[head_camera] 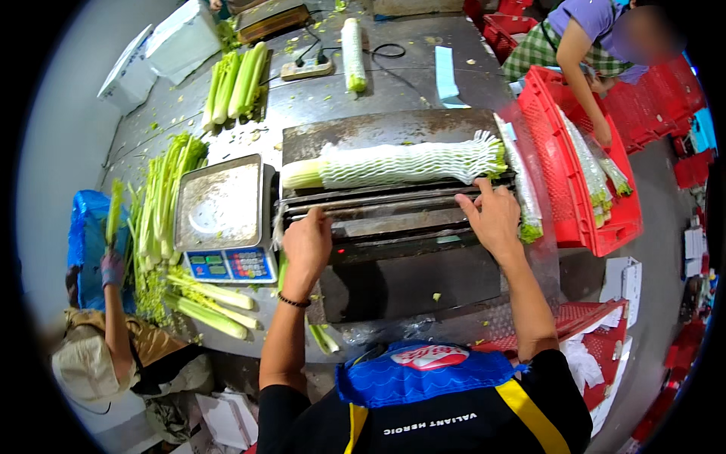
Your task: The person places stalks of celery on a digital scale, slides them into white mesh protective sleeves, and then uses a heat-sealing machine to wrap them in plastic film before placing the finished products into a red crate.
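Note:
A celery bunch in a white foam net sleeve (397,164) lies across the metal bed of what looks like a film-wrapping machine (397,226), its bare stalk end to the left. My left hand (308,247) is curled at the left end of the machine's rollers, just below that stalk end. Whether its fingers pinch clear film cannot be made out. At the other end, my right hand (496,218) has thumb and forefinger apart, the fingertips close to the net's lower right edge. Any film between them is too transparent to see.
Left of the machine stands a digital scale (218,204), with loose celery (164,198) beyond it. A power strip (306,69) and another netted celery (353,54) lie at the back. Co-workers are at the blue bag (91,244) and the red crate (567,170) holding wrapped celery.

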`<state>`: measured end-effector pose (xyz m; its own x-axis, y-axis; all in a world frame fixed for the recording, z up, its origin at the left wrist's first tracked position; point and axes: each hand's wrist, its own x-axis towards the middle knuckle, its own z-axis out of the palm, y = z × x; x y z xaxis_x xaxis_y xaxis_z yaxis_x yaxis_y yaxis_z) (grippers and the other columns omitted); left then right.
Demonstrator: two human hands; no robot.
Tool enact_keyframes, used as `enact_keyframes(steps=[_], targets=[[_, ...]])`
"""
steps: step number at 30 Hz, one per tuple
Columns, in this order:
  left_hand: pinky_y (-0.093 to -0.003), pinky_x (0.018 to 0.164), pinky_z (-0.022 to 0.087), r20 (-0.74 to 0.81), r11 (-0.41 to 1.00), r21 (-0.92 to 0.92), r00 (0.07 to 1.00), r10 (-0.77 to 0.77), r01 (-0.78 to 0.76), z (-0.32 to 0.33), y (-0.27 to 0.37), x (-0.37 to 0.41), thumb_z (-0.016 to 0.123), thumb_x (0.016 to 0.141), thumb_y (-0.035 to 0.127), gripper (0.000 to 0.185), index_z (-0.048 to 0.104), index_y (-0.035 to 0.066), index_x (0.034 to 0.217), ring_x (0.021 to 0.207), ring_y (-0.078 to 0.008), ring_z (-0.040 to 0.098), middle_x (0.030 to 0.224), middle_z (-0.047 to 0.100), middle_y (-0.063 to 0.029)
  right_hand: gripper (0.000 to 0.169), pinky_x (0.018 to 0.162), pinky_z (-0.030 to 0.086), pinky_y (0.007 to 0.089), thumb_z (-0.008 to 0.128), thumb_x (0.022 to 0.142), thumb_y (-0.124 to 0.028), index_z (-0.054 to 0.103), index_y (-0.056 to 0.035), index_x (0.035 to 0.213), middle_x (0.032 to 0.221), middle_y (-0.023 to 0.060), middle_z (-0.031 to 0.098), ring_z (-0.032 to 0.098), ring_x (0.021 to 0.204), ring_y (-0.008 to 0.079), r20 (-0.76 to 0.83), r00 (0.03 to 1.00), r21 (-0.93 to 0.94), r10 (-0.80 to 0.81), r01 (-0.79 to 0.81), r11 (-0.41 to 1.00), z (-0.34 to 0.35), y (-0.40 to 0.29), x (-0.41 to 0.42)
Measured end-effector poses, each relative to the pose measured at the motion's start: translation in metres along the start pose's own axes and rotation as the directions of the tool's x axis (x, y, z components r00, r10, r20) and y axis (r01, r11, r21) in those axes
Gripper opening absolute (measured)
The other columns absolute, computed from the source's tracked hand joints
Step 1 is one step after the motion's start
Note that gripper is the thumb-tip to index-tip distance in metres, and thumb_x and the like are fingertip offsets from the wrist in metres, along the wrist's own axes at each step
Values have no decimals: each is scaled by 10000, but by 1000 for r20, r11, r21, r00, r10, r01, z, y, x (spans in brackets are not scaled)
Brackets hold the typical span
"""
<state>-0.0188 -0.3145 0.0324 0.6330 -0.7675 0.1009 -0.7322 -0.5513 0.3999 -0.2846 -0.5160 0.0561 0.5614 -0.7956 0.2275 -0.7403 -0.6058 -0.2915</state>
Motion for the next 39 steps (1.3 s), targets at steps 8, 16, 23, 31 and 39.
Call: enact_keyframes(steps=[8, 16, 23, 31, 39], targets=[[-175, 460, 315, 368, 382, -859, 930, 0, 340, -36, 0, -3, 593, 936, 137, 75, 530, 96, 937, 535, -31, 447, 655, 535, 27, 193, 482, 329, 211, 571, 846, -26, 493, -72, 1016, 671, -14, 517, 457, 601, 84, 324, 885, 913, 334, -385, 135, 28, -12, -9], [-241, 744, 469, 15, -183, -983, 997, 81, 30, -83, 51, 84, 516, 990, 131, 66, 527, 77, 1027, 806, -117, 586, 846, 625, -45, 147, 591, 460, 249, 560, 874, -8, 534, -74, 1002, 712, 4, 520, 526, 637, 121, 176, 883, 960, 436, -56, -273, -36, -37, 82], [-437, 824, 489, 479, 925, -228, 792, 378, -303, -18, 40, 130, 620, 859, 389, 795, 261, 23, 1467, 961, -423, 621, 1135, 611, -271, 406, 820, 504, 476, 506, 926, -312, 499, -98, 1271, 1193, 224, 516, 609, 949, 363, 191, 975, 233, -115, 69, 970, 74, -25, 139], [-469, 829, 505, 466, 888, -244, 756, 459, -389, -24, 20, 150, 900, 593, 243, 1192, 150, 62, 1503, 1011, -365, 601, 1166, 596, -213, 631, 829, 460, 469, 602, 874, -455, 451, -19, 1305, 1189, 241, 431, 529, 988, 412, 151, 903, 437, -403, 305, 846, 47, 24, 122], [-442, 1027, 405, 709, 866, 30, 621, 334, -499, -40, 8, 153, 803, 712, 402, 879, 428, -95, 1332, 1226, -366, 484, 1330, 488, -288, 1026, 756, 429, 438, 741, 496, -723, 501, -77, 1256, 1042, 159, 579, 548, 1028, 333, 215, 674, 181, -707, 684, 707, 59, -22, 121]])
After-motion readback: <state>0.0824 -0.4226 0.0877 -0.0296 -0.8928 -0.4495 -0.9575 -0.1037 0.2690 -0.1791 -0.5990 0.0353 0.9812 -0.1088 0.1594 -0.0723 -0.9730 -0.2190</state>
